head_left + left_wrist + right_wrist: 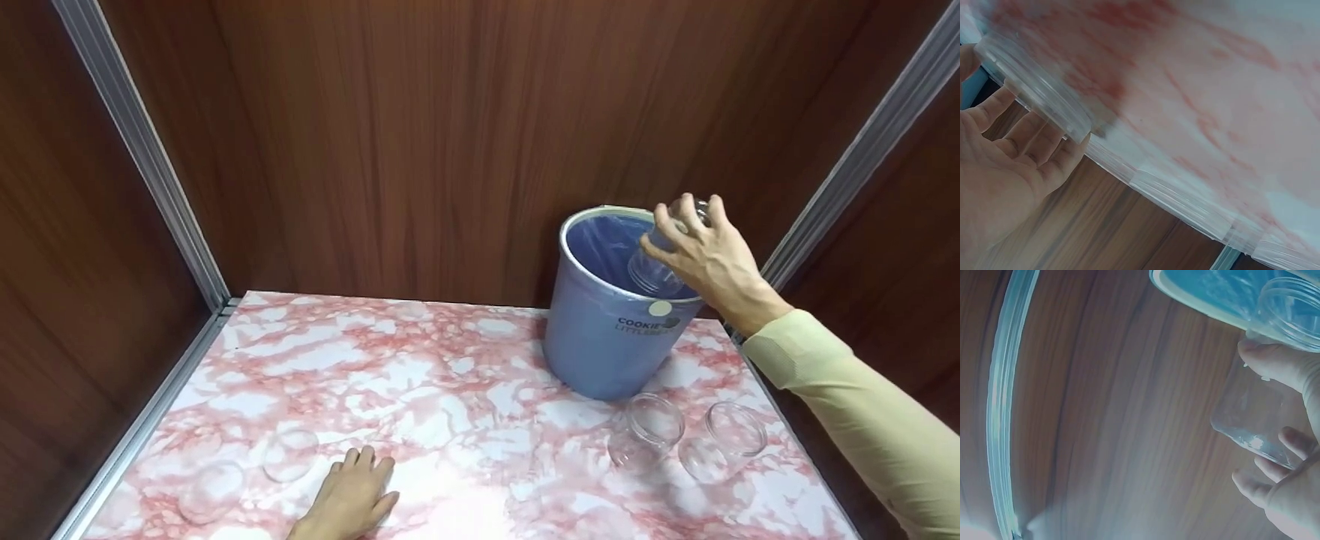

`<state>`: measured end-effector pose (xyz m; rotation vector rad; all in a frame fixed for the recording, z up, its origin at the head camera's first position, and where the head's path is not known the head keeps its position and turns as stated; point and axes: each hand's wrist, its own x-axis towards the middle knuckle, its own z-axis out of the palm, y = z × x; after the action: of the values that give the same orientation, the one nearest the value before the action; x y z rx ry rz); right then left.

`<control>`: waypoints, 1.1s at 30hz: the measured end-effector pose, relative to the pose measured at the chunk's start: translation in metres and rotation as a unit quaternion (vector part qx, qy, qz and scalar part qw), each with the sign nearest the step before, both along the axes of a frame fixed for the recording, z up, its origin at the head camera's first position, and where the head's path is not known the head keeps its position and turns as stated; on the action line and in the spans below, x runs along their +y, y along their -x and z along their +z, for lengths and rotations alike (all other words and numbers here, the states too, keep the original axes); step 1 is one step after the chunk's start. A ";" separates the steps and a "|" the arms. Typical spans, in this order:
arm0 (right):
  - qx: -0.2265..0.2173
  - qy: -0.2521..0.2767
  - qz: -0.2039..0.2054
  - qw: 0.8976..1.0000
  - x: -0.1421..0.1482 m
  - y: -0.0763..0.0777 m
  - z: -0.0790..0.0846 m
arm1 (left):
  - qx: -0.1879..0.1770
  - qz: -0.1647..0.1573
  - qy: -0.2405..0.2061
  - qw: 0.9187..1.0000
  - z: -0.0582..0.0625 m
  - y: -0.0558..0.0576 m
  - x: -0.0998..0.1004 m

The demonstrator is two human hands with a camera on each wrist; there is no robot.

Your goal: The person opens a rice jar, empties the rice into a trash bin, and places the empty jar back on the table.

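My right hand (709,251) grips a clear plastic jar (1252,416) above the mouth of a blue bin (615,337). The jar is tilted, with its threaded rim toward the inside of the bin. My thumb presses one side of it and the fingers curl at the other. Low on the left of the table, my left hand (346,495) lies palm down with its fingers loosely extended. In the left wrist view its fingertips appear to touch the edge of a clear plastic piece (1036,84), whose full shape is cut off.
A pink-and-white marbled table (330,360) bears two clear containers, a left one (655,420) and a right one (735,429), before the bin. Faint clear round pieces (291,454) lie left of my left hand. Brown wooden walls (375,150) with metal corner strips enclose the table.
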<state>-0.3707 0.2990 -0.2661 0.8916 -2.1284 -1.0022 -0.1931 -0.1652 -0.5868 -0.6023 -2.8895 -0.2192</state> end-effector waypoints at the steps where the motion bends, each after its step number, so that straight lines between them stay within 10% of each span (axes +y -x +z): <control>1: 0.000 0.001 0.000 1.000 0.000 0.000 0.000 | 0.001 -0.001 0.001 1.000 0.000 0.000 0.000; 21: -0.002 0.102 0.012 0.995 -0.002 -0.011 -0.012 | 0.001 0.013 0.003 1.000 -0.003 -0.004 0.001; 28: -0.011 0.251 -0.025 0.968 0.004 -0.024 -0.010 | -0.004 0.019 0.000 1.000 -0.004 -0.003 0.002; 33: -0.087 0.356 -0.078 0.927 0.014 -0.029 -0.018 | -0.009 0.015 -0.006 1.000 -0.004 -0.001 0.002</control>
<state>-0.3413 0.3130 -0.2845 0.4586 -2.4730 -0.1569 -0.1923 -0.1636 -0.5903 -0.5575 -2.9102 -0.2396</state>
